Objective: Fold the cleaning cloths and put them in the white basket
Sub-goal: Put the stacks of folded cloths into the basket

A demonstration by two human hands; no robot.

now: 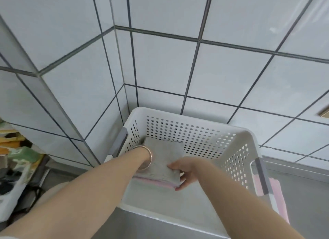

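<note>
Both forearms reach down into the white basket (194, 126), carrying a folded stack of cleaning cloths (161, 161), grey on top. Right hand (185, 173) grips its near-right corner; left hand (145, 156) is mostly hidden, its grip unclear. Lower the stack level, then release evenly.

We are viewing a grey steel counter (302, 194) running along a tiled wall. Sitting directly on it is a white perforated basket (204, 132), pushed toward the corner. A pink cloth (277, 194) is lying on the counter just beside the basket's right side.
</note>
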